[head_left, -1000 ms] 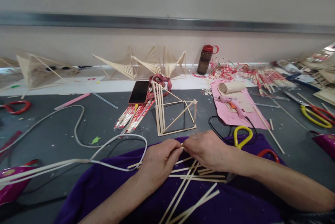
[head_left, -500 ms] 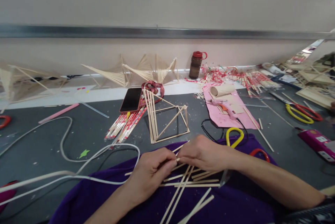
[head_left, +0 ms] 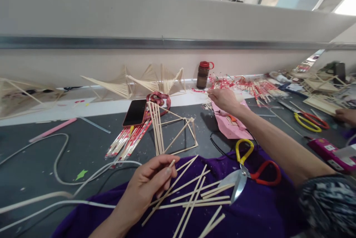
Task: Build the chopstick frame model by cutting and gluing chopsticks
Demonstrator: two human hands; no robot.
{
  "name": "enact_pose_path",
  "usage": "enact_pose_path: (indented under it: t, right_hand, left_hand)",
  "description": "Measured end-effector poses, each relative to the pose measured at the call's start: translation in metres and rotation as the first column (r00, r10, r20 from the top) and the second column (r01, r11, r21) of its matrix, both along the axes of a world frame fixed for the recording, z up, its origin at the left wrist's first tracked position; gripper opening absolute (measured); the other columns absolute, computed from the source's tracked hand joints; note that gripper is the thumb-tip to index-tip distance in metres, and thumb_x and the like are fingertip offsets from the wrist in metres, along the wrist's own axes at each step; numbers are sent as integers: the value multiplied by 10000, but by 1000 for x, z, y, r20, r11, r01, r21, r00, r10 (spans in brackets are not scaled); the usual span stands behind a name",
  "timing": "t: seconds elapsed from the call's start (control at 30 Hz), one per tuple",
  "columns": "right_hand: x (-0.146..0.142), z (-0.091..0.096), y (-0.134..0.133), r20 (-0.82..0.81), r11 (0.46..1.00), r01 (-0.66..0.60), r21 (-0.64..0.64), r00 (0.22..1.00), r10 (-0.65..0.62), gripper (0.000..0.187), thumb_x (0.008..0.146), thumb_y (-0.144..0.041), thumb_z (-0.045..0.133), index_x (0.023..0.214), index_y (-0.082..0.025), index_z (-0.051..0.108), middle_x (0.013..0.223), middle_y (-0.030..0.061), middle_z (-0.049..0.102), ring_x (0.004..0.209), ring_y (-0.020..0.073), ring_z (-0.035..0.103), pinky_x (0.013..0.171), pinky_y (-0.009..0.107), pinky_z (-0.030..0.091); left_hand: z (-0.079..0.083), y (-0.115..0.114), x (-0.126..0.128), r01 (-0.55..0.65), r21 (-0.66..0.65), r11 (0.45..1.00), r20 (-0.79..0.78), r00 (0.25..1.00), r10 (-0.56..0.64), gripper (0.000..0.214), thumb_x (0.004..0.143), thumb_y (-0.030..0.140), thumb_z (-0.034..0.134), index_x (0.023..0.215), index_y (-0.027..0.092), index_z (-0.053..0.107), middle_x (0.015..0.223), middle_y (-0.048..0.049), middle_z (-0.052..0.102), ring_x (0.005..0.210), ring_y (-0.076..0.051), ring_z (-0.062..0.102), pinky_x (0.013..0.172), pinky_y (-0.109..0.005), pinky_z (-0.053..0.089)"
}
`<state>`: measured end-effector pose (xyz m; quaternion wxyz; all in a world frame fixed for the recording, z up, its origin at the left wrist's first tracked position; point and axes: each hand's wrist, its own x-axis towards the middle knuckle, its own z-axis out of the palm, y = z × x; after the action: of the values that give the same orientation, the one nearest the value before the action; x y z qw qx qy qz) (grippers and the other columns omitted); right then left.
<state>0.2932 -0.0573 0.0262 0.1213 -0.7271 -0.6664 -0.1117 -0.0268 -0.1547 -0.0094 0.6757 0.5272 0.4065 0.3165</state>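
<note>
My left hand (head_left: 148, 184) pinches a thin wooden stick (head_left: 161, 198) over the purple cloth (head_left: 250, 215) on my lap, where several loose sticks (head_left: 194, 197) lie crossed. My right hand (head_left: 224, 98) is stretched far out over the pink sheet (head_left: 232, 128) near the glue gun (head_left: 230, 116). Its fingers are curled near the red-and-white wrapper scraps (head_left: 222, 81), and whether it holds anything is hidden. A stick frame model (head_left: 172, 128) stands between the two hands.
Scissors with yellow and red handles (head_left: 250, 163) lie on the cloth. A phone (head_left: 135, 111), wrapped chopsticks (head_left: 128, 141), white cables (head_left: 63, 163) and a brown bottle (head_left: 203, 74) sit on the grey table. Another person's hand (head_left: 345, 115) shows at the right, by other scissors (head_left: 308, 121).
My right hand left the stick that both hands held and reached forward to the pink sheet. The left hand keeps the stick. The scissors on the cloth are now uncovered.
</note>
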Motion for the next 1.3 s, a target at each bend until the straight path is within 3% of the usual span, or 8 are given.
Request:
enact_pose_path:
  t: [0.17, 0.27, 0.4, 0.53, 0.87, 0.97, 1.1, 1.3]
  right_hand:
    - [8, 0, 6, -155, 988, 90, 126, 985, -70, 295, 866, -282, 431, 1088, -148, 572, 1008, 122, 642, 829, 213, 596, 649, 284, 400]
    - [-19, 2, -42, -467, 982, -173, 78, 864, 189, 304, 902, -303, 365, 882, -149, 626, 761, 47, 657, 623, 136, 588, 584, 246, 420]
    - [-78, 7, -106, -642, 745, -667, 26, 560, 524, 216, 873, -296, 470, 953, -175, 630, 827, 24, 657, 707, 109, 587, 648, 220, 439]
    - [-117, 11, -123, -693, 628, -770, 116, 390, 606, 320, 814, -287, 582, 1099, -141, 569, 912, 42, 637, 776, 116, 563, 681, 220, 436]
    - [-125, -6, -122, -708, 656, -700, 283, 308, 635, 276, 842, -153, 496, 1114, -161, 544, 823, 4, 640, 666, 80, 563, 619, 195, 438]
    - [-113, -1, -121, -696, 705, -598, 383, 315, 645, 179, 847, -171, 497, 989, -158, 607, 806, 12, 652, 636, 75, 577, 591, 188, 445]
    - [-99, 6, -120, -687, 726, -557, 404, 339, 643, 168, 841, -189, 517, 968, -154, 620, 744, 7, 651, 562, 66, 558, 531, 182, 435]
    - [-88, 7, -116, -601, 674, -633, 380, 385, 700, 158, 833, -158, 528, 949, -154, 635, 683, -25, 633, 531, 36, 534, 500, 151, 394]
  left_hand:
    - [-4, 7, -5, 1, 24, 1000, 19, 1000, -1, 184, 754, 323, 621, 878, 186, 609, 745, -33, 670, 660, -136, 608, 556, -208, 464]
    - [-2, 8, -8, -37, 53, 998, 41, 999, 35, 151, 795, 325, 581, 874, 197, 571, 842, -44, 705, 848, -169, 637, 763, -261, 480]
    - [6, 0, -6, -15, 115, 993, 157, 988, -3, 102, 814, 287, 563, 861, 199, 537, 885, -54, 709, 1016, -218, 600, 890, -355, 446]
    - [20, -9, 6, 2, 292, 956, 207, 976, -65, 51, 812, 189, 569, 860, 202, 579, 928, -36, 688, 905, -193, 638, 818, -344, 494]
    - [31, -28, -3, -77, 771, 632, -91, 969, 229, 390, 748, 202, 643, 1125, 263, 565, 1229, -57, 532, 1097, -215, 528, 892, -351, 474]
    - [5, -62, -13, 179, 806, 564, -372, 895, 247, 686, 672, 399, 697, 1289, 264, 429, 1308, -90, 487, 1144, -267, 503, 901, -376, 474]
    - [-48, -101, -11, 507, 789, 347, -599, 761, 249, 441, 776, 339, 606, 1200, 266, 511, 1014, -11, 683, 919, -150, 636, 825, -250, 501]
    - [-66, -101, -10, 573, 816, 72, -567, 770, 292, 119, 823, 298, 554, 919, 326, 619, 1037, 43, 664, 990, -125, 602, 885, -276, 435]
